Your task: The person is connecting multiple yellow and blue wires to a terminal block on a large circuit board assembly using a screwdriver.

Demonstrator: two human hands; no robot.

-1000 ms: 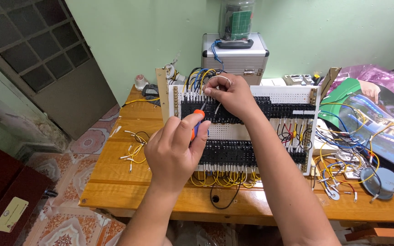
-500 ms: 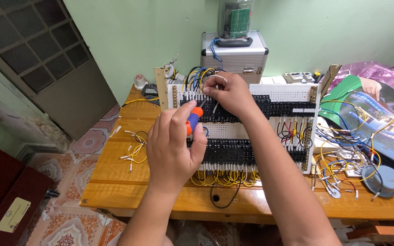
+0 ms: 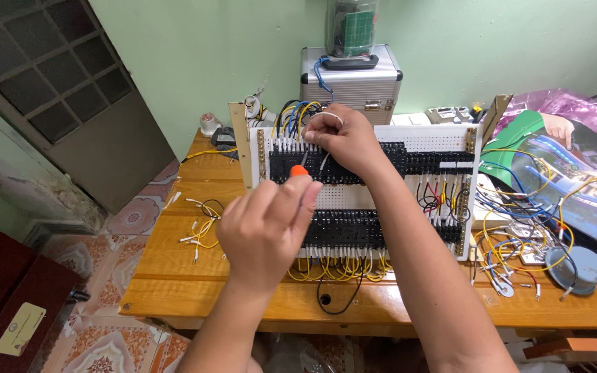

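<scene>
Left hand (image 3: pixel 267 228) is closed on a screwdriver (image 3: pixel 299 171) at the upper terminal row (image 3: pixel 354 166); right hand (image 3: pixel 343 138) pinches a wire (image 3: pixel 324 161). Lower row (image 3: pixel 354 231) looks already wired; loose wires (image 3: pixel 202 224) wait on the bench (image 3: pixel 174 283).

Orange-handled screwdriver (image 3: pixel 299 170) tip on upright white wiring panel (image 3: pixel 381 197), white wire (image 3: pixel 323 163)

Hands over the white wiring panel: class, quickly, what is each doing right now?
Left hand: closed around an orange-handled screwdriver.
Right hand: fingers pinched on a thin white wire at the upper black terminal row.
</scene>
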